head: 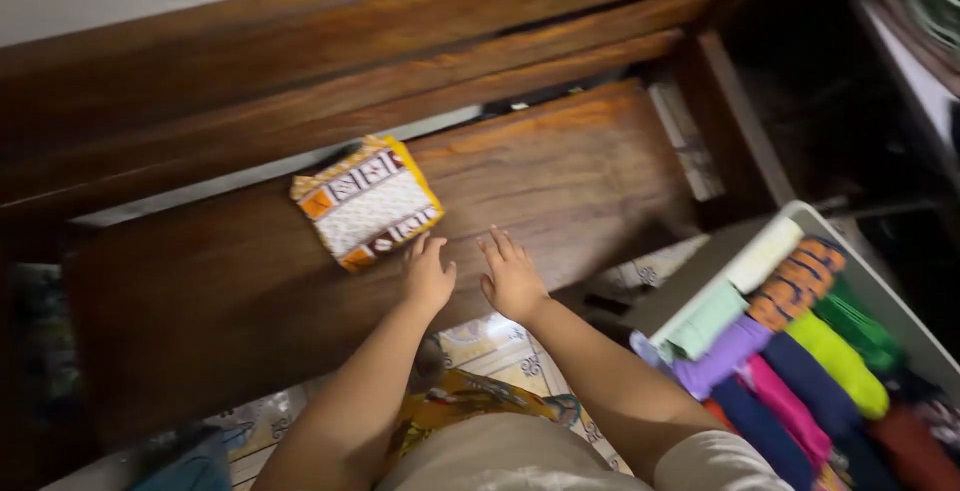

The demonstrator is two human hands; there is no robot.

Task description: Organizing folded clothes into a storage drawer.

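Head view: the left hand [427, 276] and right hand [512, 276] rest flat, fingers spread, holding nothing, on a dark wooden table [250, 291]. A folded orange, white and brown patterned cloth [367, 202] lies just beside the left hand, at its eleven o'clock.

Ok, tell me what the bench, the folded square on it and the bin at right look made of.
Bench: wood, dark brown and glossy, with visible grain. Folded square: printed fabric, probably cotton, orange, white and maroon with soft edges. Bin: seemingly pale plastic, with a smooth thin rim; it holds rolled cloths.
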